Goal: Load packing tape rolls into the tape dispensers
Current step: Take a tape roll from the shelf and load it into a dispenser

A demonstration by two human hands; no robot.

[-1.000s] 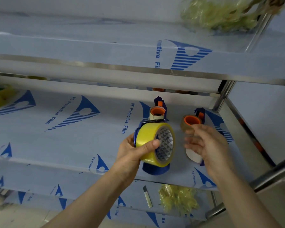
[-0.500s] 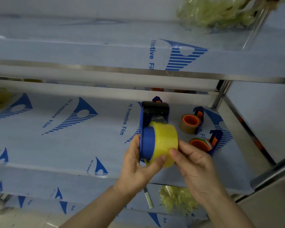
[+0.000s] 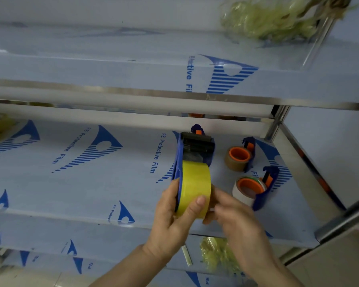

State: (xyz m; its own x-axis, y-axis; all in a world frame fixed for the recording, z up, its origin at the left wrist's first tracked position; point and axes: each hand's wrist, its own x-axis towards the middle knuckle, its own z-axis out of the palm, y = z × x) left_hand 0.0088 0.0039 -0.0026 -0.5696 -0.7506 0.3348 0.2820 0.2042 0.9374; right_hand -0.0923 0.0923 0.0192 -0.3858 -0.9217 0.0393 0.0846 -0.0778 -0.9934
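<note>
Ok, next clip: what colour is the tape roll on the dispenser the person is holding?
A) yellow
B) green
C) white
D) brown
A: the tape roll seated on the blue dispenser that the left hand grips is yellow; the brown roll and the white roll sit on other dispensers lying on the shelf.

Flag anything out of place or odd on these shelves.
Loose scrap: a crumpled film wad on the top shelf, far right, and a second wad on the bottom shelf beside a thin blade-like tool. The dispenser in the left hand and its yellow roll show no damage.
</note>
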